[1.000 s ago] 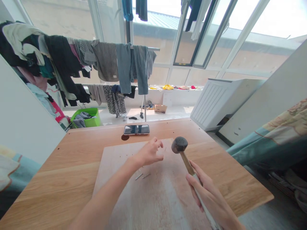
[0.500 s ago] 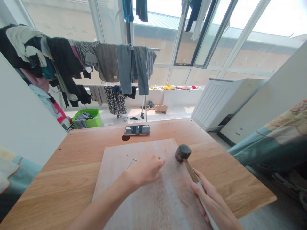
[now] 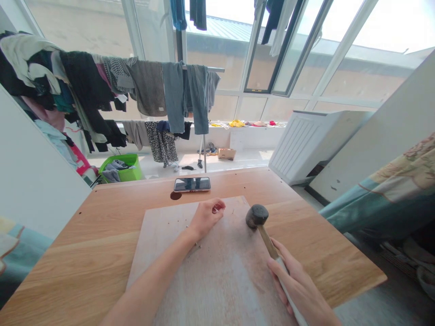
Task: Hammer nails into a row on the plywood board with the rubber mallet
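My right hand (image 3: 295,276) is wrapped round the handle of a rubber mallet (image 3: 257,216). Its black head hovers over or rests against the right side of a pale board (image 3: 217,280); I cannot tell which. Above the far part of the board is my left hand (image 3: 208,216), thumb and fingertips pinched together; what sits between them is too small to name. A thin nail (image 3: 233,211) stands upright in the board just right of those fingers. By my left forearm lie loose nails (image 3: 198,246), partly hidden. Small dark holes (image 3: 173,222) form a row along the far edge.
The board lies on a wooden tabletop (image 3: 74,253). A phone (image 3: 192,184) lies beyond it, beside a dark round hole (image 3: 176,195). Behind the table are a laundry rack with clothes (image 3: 147,86), a green basket (image 3: 134,171) and a white ribbed cabinet (image 3: 292,140). Curtains (image 3: 384,190) hang at right.
My left hand has moved up and away across the board, from low and knuckles-up to a raised pinch. The loose nails show in a different spot. My right hand with the mallet stays nearly still.
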Available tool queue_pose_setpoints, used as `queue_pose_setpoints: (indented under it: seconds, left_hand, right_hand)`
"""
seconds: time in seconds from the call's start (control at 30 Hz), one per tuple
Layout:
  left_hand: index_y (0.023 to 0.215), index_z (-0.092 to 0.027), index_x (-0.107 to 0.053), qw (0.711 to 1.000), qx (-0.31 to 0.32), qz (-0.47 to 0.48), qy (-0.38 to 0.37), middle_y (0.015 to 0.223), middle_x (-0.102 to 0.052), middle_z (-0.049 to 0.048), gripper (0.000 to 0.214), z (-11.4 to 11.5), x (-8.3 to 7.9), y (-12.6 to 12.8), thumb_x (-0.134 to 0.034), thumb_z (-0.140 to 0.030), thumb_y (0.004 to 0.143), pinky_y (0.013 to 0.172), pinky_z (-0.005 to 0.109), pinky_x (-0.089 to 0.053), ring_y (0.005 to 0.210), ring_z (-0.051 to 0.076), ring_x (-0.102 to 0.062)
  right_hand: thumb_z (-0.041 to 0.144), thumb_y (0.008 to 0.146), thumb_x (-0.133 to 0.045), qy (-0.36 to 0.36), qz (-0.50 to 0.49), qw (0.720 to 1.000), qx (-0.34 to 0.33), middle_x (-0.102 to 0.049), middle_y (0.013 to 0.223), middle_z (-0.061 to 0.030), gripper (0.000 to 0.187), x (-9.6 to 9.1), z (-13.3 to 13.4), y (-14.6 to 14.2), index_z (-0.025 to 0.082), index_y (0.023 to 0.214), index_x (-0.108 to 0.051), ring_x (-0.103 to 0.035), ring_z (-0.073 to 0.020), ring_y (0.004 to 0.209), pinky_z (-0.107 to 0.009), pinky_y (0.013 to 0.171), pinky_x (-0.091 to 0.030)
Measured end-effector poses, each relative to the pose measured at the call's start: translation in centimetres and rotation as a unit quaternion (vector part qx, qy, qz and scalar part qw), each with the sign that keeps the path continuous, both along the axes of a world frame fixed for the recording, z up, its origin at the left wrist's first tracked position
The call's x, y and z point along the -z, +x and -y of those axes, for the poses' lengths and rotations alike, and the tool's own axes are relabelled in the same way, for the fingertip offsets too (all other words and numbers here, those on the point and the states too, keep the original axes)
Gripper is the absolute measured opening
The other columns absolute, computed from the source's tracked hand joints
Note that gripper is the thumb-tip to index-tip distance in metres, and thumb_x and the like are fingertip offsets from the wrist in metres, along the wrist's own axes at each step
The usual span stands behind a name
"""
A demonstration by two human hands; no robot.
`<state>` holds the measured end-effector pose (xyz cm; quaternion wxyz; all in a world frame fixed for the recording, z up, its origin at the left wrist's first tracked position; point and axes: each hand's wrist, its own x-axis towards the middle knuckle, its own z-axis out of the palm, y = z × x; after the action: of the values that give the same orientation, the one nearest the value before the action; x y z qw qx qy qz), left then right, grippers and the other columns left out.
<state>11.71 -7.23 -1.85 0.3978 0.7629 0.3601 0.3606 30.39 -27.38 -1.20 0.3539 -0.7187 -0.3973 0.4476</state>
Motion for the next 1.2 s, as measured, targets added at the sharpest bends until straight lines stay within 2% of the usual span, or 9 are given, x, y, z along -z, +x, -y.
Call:
queue_pose_setpoints:
  seconds: [0.17, 0.33, 0.43, 0.53, 0.63, 0.77, 1.0, 1.2]
  left_hand:
    - [0.085, -0.017, -0.072, 1.0, 0.021, -0.008, 0.017, 0.079, -0.073, 0.0003, 0.019, 0.0, 0.3, -0.2, -0.058, -0.007, 0.078, 0.071, 0.024, -0.051, 0.071, 0.014, -0.064]
    - [0.088, -0.017, -0.072, 0.999, 0.031, -0.011, 0.032, 0.084, -0.074, 0.002, 0.015, 0.1, 0.6, -0.2, -0.06, -0.01, 0.081, 0.072, 0.025, -0.051, 0.071, 0.014, -0.065]
    - [0.089, -0.017, -0.073, 0.999, 0.019, -0.009, 0.024, 0.084, -0.074, 0.0026, 0.015, 0.0, 0.6, -0.2, -0.061, -0.01, 0.082, 0.071, 0.025, -0.052, 0.071, 0.014, -0.065]
    - [0.098, -0.017, -0.072, 1.0, 0.009, -0.003, 0.006, 0.083, -0.075, 0.0023, 0.022, -0.1, 0.7, -0.1, -0.061, -0.008, 0.082, 0.072, 0.025, -0.053, 0.072, 0.014, -0.067]
    - [0.103, -0.017, -0.071, 1.0, 0.004, 0.004, -0.005, 0.083, -0.075, 0.0023, 0.025, -0.2, 0.7, -0.1, -0.062, -0.008, 0.082, 0.074, 0.026, -0.054, 0.074, 0.015, -0.069]
    - [0.106, -0.017, -0.07, 1.0, 0.006, 0.014, -0.008, 0.08, -0.075, 0.0006, 0.03, -0.2, 0.7, 0.0, -0.063, -0.005, 0.079, 0.072, 0.024, -0.053, 0.073, 0.015, -0.069]
    - [0.107, -0.018, -0.072, 1.0, 0.007, 0.027, 0.006, 0.072, -0.071, -0.0023, 0.041, -0.3, 0.7, 0.0, -0.06, 0.003, 0.074, 0.067, 0.021, -0.05, 0.066, 0.013, -0.065]
    - [0.107, -0.019, -0.069, 1.0, 0.009, 0.023, -0.008, 0.077, -0.073, -0.0013, 0.035, -0.2, 0.9, 0.1, -0.061, -0.002, 0.077, 0.071, 0.024, -0.052, 0.07, 0.014, -0.068]
  right_hand:
    - [0.058, 0.092, -0.047, 0.009, 0.005, 1.0, 0.019, -0.045, 0.041, 0.0099, 0.079, -0.2, 0.1, -0.2, 0.017, 0.157, -0.028, -0.044, -0.0163, 0.033, -0.024, 0.034, -0.037]
    - [0.06, 0.09, -0.05, 0.011, 0.002, 1.0, 0.005, -0.043, 0.04, 0.0113, 0.083, -0.3, -0.1, -0.3, 0.016, 0.157, -0.029, -0.041, -0.0141, 0.032, -0.022, 0.033, -0.038]
    - [0.06, 0.091, -0.048, 0.03, 0.009, 1.0, -0.002, -0.042, 0.039, 0.0123, 0.083, -1.0, -0.6, -0.8, 0.012, 0.157, -0.029, -0.038, -0.0123, 0.032, -0.021, 0.034, -0.037]
    - [0.059, 0.092, -0.047, 0.06, 0.016, 0.998, -0.018, -0.041, 0.038, 0.0128, 0.082, -2.1, -1.7, -1.7, 0.009, 0.155, -0.031, -0.036, -0.0111, 0.031, -0.019, 0.034, -0.035]
    - [0.057, 0.095, -0.046, 0.086, -0.011, 0.995, -0.044, -0.042, 0.038, 0.0134, 0.079, -2.8, -3.0, -2.8, 0.01, 0.156, -0.03, -0.034, -0.0101, 0.031, -0.018, 0.033, -0.033]
    - [0.053, 0.098, -0.046, 0.104, -0.038, 0.991, -0.069, -0.041, 0.039, 0.0146, 0.073, -2.5, -4.2, -3.9, 0.012, 0.156, -0.029, -0.035, -0.0096, 0.031, -0.017, 0.032, -0.034]
    - [0.051, 0.096, -0.046, 0.088, -0.031, 0.993, -0.072, -0.042, 0.042, 0.0138, 0.07, -1.4, -4.5, -4.3, 0.014, 0.155, -0.032, -0.038, -0.0101, 0.032, -0.017, 0.031, -0.034]
    - [0.055, 0.096, -0.048, 0.087, -0.031, 0.994, -0.065, -0.041, 0.041, 0.0137, 0.072, -1.5, -4.6, -4.3, 0.014, 0.153, -0.034, -0.038, -0.0102, 0.031, -0.017, 0.03, -0.033]
